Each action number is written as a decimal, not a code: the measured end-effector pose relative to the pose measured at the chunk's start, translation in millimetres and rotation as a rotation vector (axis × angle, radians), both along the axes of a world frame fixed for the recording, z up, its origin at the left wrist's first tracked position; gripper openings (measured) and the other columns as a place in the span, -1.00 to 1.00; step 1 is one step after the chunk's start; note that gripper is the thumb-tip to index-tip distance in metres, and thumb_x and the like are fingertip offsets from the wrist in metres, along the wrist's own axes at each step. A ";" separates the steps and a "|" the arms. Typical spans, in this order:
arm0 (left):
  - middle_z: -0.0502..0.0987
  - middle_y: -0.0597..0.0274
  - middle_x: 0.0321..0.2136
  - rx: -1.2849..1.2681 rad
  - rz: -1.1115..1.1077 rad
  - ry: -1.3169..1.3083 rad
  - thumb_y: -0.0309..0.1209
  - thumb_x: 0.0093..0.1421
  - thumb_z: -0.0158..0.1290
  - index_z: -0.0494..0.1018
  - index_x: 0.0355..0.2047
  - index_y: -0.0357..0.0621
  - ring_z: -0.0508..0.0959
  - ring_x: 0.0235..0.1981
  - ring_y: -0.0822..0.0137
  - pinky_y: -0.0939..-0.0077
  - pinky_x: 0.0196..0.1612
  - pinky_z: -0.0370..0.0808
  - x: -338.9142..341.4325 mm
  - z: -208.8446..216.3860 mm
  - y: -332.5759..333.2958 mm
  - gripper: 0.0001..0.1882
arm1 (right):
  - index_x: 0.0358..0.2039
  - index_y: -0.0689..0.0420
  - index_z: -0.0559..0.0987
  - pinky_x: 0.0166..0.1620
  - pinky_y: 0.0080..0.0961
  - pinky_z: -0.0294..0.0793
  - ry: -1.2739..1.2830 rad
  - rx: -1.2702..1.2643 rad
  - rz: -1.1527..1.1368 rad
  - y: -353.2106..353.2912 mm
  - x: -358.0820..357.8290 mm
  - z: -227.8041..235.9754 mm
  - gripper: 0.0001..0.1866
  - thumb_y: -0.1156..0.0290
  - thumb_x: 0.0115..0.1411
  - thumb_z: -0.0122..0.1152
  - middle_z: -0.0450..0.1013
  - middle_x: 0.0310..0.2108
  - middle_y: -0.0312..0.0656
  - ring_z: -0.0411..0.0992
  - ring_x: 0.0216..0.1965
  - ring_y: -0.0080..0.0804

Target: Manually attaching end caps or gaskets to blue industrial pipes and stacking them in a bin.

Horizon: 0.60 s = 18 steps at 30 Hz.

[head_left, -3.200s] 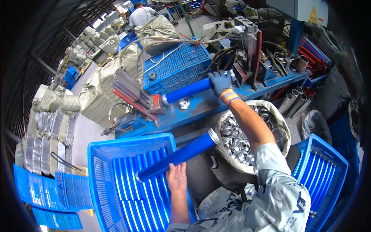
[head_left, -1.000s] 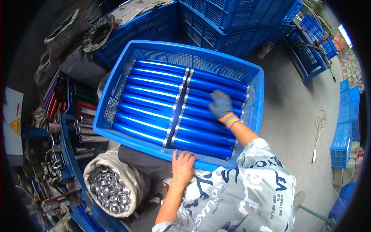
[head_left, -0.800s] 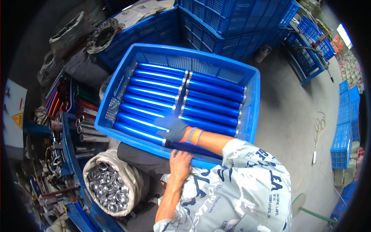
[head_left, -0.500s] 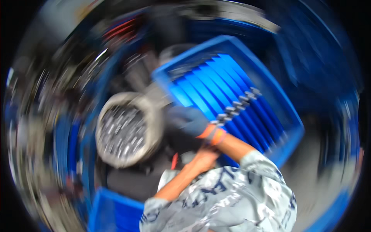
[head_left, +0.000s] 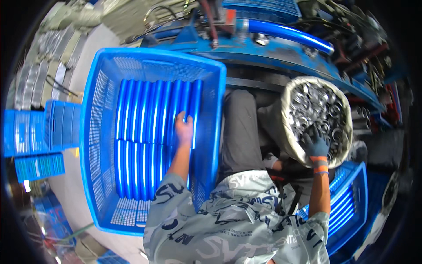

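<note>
My bare left hand reaches into a large blue plastic crate, its thumb and fingers around a shiny blue tube. Two rows of such tubes lie side by side in the crate, and part of the near row is hidden by my forearm. On the other side, my right hand wears a dark grey-blue glove with an orange cuff. Its fingers are spread over loose metal rings, which fill a round container with a pale cloth rim. Whether the fingertips touch a ring is unclear.
A blue metal bench runs across the far side, with a blue tube lying at a fixture. Another blue crate of tubes stands at my right. Smaller blue crates are stacked at the left.
The view has swung round from a blurred one. My hands were close together between the ring container and a tube crate; now they are apart, left in the crate, right at the rings.
</note>
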<state>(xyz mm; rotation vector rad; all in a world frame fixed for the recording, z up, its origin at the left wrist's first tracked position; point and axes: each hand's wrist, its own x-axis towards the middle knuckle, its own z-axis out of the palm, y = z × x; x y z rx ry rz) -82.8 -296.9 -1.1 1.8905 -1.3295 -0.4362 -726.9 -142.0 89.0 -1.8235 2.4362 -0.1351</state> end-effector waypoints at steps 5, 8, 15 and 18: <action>0.70 -0.21 0.18 0.420 0.087 0.003 -0.01 0.33 0.40 0.56 0.33 -0.41 0.73 0.15 0.00 0.19 0.24 0.63 103.4 -106.3 32.2 -0.22 | 0.42 0.03 0.63 0.29 0.02 0.57 -0.327 0.124 -0.026 -31.8 20.5 23.5 -0.33 -0.10 0.46 0.31 0.58 0.32 0.17 0.57 0.29 0.23; 0.58 -0.33 0.31 0.583 0.111 -0.185 0.31 0.37 0.20 0.44 0.47 -0.30 0.56 0.37 -0.24 0.02 0.45 0.50 31.9 -110.8 13.1 -0.02 | 0.35 0.09 0.68 0.12 0.00 0.65 -0.326 0.191 0.046 -31.6 -20.8 31.0 -0.44 0.02 0.52 0.26 0.66 0.16 0.19 0.66 0.13 0.22; 0.45 -0.50 0.41 0.777 0.094 -0.088 0.72 0.16 0.04 0.32 0.53 -0.45 0.48 0.47 -0.28 -0.03 0.52 0.43 14.2 -27.8 13.4 0.42 | -0.07 0.18 0.83 -0.02 -0.16 0.72 -0.352 0.058 0.486 -20.4 -4.4 46.0 -0.55 0.11 0.18 0.61 0.73 0.02 0.01 0.73 -0.03 -0.01; 0.47 -0.42 0.43 0.671 0.132 0.019 0.53 0.11 0.31 0.34 0.51 -0.47 0.49 0.48 -0.17 0.04 0.53 0.42 12.0 8.5 30.8 0.35 | -0.26 0.16 0.85 0.06 -0.07 0.68 -0.520 0.055 0.278 -4.3 6.2 50.6 -0.66 0.13 0.14 0.61 0.74 0.02 -0.04 0.72 -0.02 0.04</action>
